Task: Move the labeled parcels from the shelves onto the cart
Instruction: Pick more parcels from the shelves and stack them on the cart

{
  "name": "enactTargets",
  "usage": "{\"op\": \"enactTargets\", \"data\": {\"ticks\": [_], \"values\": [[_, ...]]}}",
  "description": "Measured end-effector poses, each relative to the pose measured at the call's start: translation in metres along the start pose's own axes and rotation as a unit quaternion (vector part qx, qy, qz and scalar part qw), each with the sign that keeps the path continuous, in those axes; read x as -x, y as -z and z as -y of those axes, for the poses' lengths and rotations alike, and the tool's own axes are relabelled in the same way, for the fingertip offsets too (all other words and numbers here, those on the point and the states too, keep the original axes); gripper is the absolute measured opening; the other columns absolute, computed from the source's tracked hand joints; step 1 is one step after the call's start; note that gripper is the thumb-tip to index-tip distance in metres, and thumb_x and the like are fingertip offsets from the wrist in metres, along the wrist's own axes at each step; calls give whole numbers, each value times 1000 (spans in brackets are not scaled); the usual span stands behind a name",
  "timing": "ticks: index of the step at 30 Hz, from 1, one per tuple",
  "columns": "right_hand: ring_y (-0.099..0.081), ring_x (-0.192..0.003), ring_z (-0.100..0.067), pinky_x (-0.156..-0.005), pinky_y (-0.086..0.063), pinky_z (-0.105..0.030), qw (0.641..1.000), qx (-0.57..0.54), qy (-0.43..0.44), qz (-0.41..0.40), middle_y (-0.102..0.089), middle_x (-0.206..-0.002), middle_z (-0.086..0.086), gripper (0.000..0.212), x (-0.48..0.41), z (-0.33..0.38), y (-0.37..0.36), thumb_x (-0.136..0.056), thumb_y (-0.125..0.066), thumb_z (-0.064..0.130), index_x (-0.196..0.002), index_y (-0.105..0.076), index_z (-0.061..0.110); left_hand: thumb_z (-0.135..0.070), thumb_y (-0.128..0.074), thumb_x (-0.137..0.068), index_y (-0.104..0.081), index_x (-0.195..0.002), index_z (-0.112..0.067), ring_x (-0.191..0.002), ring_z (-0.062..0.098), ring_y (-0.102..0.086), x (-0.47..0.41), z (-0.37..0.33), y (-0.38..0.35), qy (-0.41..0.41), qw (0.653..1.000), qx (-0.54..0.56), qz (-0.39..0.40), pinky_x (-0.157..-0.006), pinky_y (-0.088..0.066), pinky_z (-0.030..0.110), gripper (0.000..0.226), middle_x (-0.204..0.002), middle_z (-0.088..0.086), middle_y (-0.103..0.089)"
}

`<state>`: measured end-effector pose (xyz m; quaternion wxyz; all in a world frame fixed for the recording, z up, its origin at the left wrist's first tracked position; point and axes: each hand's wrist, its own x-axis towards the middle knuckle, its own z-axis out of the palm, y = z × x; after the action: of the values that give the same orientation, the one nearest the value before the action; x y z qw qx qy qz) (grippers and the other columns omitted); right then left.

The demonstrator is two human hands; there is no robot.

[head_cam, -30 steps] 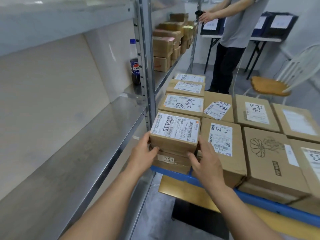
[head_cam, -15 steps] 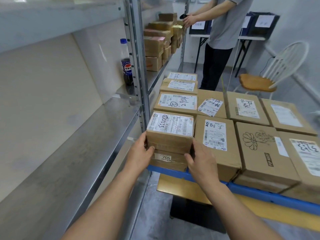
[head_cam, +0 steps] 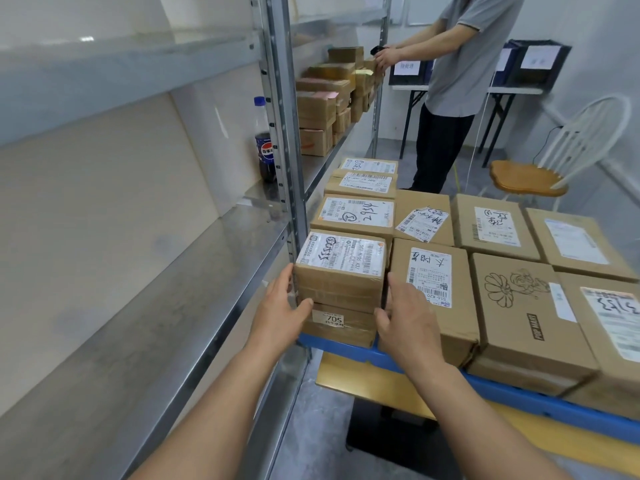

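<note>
A small brown labeled parcel point(head_cam: 341, 271) sits on top of another parcel marked 705 point(head_cam: 341, 325) at the near left corner of the blue cart point(head_cam: 502, 389). My left hand point(head_cam: 280, 313) holds its left side, thumb on the front face. My right hand point(head_cam: 405, 317) holds its right side, fingers between it and the neighbouring parcel point(head_cam: 433, 282). Several more labeled parcels cover the cart. More parcels point(head_cam: 325, 102) are stacked on the far section of the metal shelf point(head_cam: 156, 306).
A cola bottle point(head_cam: 265, 147) stands on the shelf behind the upright post point(head_cam: 284, 140). A person in a grey shirt point(head_cam: 457, 81) stands at the far end by a table. A white chair point(head_cam: 554, 161) stands at the right behind the cart.
The parcel has settled lower onto the 705 parcel, and both hands stay at its sides. The view has shifted slightly.
</note>
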<state>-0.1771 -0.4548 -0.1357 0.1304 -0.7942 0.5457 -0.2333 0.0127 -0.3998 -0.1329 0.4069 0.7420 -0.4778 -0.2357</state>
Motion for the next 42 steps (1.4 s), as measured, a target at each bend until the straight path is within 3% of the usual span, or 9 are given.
{"op": "enactTargets", "data": {"ticks": [7,11,13,19,23,28,31,34,42], "values": [[-48,-108,-30,-93,-35,-39,997,11,52,-54,-56,-117,-11,48,-14,3,32,-85,-56,8,-132,-47,5,-29,-58,-91,-26,-147,-24,-136,14,-32,20,-35,14,-35,993,-51,-99,-109,-31,36,65,-150,-2,-29],[-60,-88,-33,-77,-48,-43,974,-12,145,-172,-63,-98,-13,37,-6,16,33,-75,-69,3,-111,-62,1,-30,-57,-92,-29,-146,-22,-136,11,-29,37,-49,13,-55,986,-78,-136,-107,-26,27,61,-150,-4,-30],[-59,-78,-30,-69,-48,-40,961,-28,187,-203,-61,-87,-10,20,2,25,33,-81,-59,11,-99,-64,4,-29,-58,-91,-34,-144,-18,-134,13,-34,49,-47,9,-70,981,-93,-156,-109,-28,28,59,-146,-2,-36],[-54,-64,-27,-53,-47,-39,931,-58,331,-141,-55,-71,-7,20,25,47,7,-83,-46,20,-73,-61,10,-41,-48,-86,-55,-128,-7,-117,26,-55,94,-24,2,-38,956,-211,-199,-99,-45,38,54,-128,8,-58],[-51,-61,-28,-52,-40,-37,905,-15,413,-100,-51,-67,-9,12,39,67,-16,-67,-69,10,-65,-57,11,-38,-44,-79,-70,-105,-8,-94,28,-67,133,-10,9,35,909,-346,-229,-76,-55,38,48,-109,10,-68],[-58,-67,-29,-57,-43,-34,881,-2,474,8,-62,-77,-10,24,66,96,-32,-54,-80,13,-72,-64,10,-33,-64,-71,-70,-103,-6,-98,33,-66,185,10,22,153,860,-417,-252,-85,-50,50,42,-112,16,-67],[-64,-99,-34,-82,-51,-44,874,1,483,55,-65,-115,-19,48,83,111,-39,-60,-83,26,-102,-70,8,-45,-50,-79,-68,-111,-8,-110,36,-61,211,16,28,222,829,-440,-262,-93,-42,56,52,-122,18,-62],[-47,-128,-39,-106,-30,-59,857,-1,512,54,-46,-141,-24,74,95,126,-43,-65,-79,40,-129,-59,9,-53,-38,-79,-60,-124,-9,-123,37,-51,229,17,34,270,810,-439,-278,-99,-33,61,66,-134,19,-53],[-37,-136,-38,-109,-17,-60,819,-4,571,52,-36,-147,-25,81,135,174,-42,-73,-69,54,-139,-47,12,-61,-36,-82,-46,-137,-10,-132,36,-41,281,34,68,318,774,-434,-335,-103,-29,62,76,-143,20,-43]]}}
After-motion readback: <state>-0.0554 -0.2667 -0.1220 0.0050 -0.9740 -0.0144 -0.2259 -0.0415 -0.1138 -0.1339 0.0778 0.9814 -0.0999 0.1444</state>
